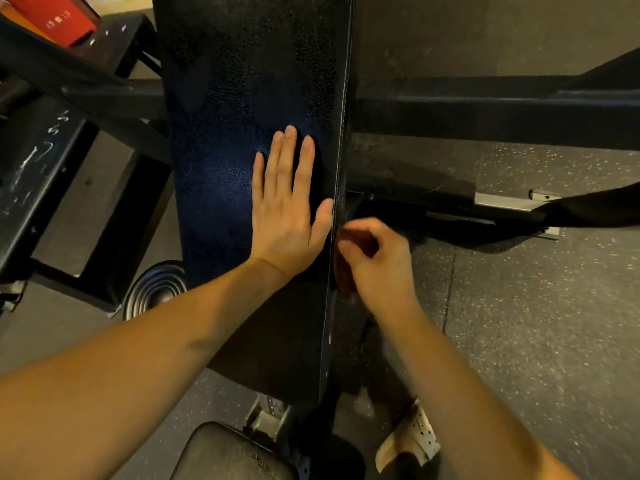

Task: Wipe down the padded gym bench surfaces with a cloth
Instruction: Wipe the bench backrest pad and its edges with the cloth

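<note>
The long black padded backrest (pixel 225 140) of the gym bench runs up the middle of the view, with a glossy patch near its centre. My left hand (pixel 287 209) lies flat on the pad with straight fingers, close to the right edge. My right hand (pixel 374 258) is curled against the pad's stitched right side edge (pixel 341 133). It grips a dark reddish cloth (pixel 344 275), which is mostly hidden under the fingers. The smaller seat pad (pixel 228 455) shows at the bottom.
Black steel frame beams (pixel 485 119) cross behind the bench and to the left. A round weight plate (pixel 156 289) lies on the floor left of the pad. My sandalled foot (pixel 412 441) stands on speckled rubber flooring (pixel 536 323). A red box (pixel 59 19) sits top left.
</note>
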Demonstrator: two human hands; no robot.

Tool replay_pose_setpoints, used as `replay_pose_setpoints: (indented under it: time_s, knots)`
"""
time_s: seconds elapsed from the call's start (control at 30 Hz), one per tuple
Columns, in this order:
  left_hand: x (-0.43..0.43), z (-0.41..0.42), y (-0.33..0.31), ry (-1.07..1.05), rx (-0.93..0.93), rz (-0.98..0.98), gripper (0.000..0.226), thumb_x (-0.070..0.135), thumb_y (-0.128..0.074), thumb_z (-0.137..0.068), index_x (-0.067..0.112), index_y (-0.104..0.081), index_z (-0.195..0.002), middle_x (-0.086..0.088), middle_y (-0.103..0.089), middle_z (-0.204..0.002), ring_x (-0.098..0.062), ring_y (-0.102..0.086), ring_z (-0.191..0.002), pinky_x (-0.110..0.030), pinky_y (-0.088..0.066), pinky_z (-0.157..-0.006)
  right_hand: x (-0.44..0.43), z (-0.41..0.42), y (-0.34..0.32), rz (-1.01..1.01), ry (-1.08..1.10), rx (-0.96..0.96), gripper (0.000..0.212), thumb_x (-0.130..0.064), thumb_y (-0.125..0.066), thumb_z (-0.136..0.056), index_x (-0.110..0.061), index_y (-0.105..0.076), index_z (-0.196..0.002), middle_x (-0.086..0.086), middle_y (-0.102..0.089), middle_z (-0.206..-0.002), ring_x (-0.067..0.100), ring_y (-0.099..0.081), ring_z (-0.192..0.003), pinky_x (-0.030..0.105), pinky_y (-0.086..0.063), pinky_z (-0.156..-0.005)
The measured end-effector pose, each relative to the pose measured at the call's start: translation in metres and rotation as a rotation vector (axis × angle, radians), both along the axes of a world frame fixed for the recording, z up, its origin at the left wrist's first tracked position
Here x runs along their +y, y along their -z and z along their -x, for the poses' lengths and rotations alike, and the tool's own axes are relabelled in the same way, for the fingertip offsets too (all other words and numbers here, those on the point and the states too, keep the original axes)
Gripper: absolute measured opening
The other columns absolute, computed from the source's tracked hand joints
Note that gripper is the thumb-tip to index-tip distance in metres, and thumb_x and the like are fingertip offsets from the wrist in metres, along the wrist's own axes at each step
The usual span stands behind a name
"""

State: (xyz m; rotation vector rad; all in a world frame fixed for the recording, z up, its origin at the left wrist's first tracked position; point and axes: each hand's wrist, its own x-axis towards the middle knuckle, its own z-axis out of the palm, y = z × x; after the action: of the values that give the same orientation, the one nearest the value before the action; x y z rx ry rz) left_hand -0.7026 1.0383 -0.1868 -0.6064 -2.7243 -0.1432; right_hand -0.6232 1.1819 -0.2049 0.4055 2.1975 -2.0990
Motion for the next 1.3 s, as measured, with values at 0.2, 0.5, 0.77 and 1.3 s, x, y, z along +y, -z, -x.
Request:
replay_pose_setpoints:
  time_s: [0.2,0.5,0.77,1.3]
  knots:
    - [-0.023,-0.087,0.036,-0.032,-0.127,-0.072,0.065,0.031,-0.043,-0.106,0.005,-0.021,-0.161,-0.016,-0.011,-0.17,-0.029,-0.005,-0.159,-0.054,-0.005,-0.128,-0.038,-0.104,0.068,-0.006,-0.175,-0.356,0.024,-0.013,-0.063,-0.097,-0.033,-0.066,-0.109,-0.014,-0.068,-0.099,0.0,-0.067,-0.093,0.036,-0.058,-0.094]
    - [-0.034,-0.096,0.08,-0.022,-0.021,-0.064,0.071,0.04,-0.034,-0.101,-0.002,-0.024,-0.157,-0.026,-0.017,-0.166,-0.037,-0.009,-0.157,-0.056,-0.006,-0.126,-0.037,-0.089,0.067,0.11,0.033,-0.143,0.025,-0.007,-0.063,-0.097,-0.027,-0.068,-0.111,-0.017,-0.068,-0.1,-0.009,-0.064,-0.097,0.012,-0.051,-0.087]
    - [-0.034,-0.095,0.082,-0.033,0.001,-0.036,0.073,0.04,-0.036,-0.099,-0.002,-0.024,-0.157,-0.028,-0.019,-0.164,-0.037,-0.01,-0.157,-0.056,-0.006,-0.126,-0.041,-0.094,0.072,0.157,0.028,-0.18,0.024,-0.005,-0.062,-0.097,-0.027,-0.069,-0.104,-0.015,-0.069,-0.094,-0.006,-0.066,-0.093,0.014,-0.053,-0.083]
    - [-0.033,-0.097,0.079,-0.03,-0.021,-0.038,0.072,0.041,-0.035,-0.101,-0.002,-0.021,-0.158,-0.027,-0.016,-0.166,-0.039,-0.008,-0.157,-0.056,-0.005,-0.126,-0.056,-0.141,0.113,0.01,-0.268,-0.57,0.017,-0.014,-0.063,-0.097,-0.03,-0.067,-0.102,-0.01,-0.068,-0.096,0.002,-0.066,-0.092,0.029,-0.057,-0.091]
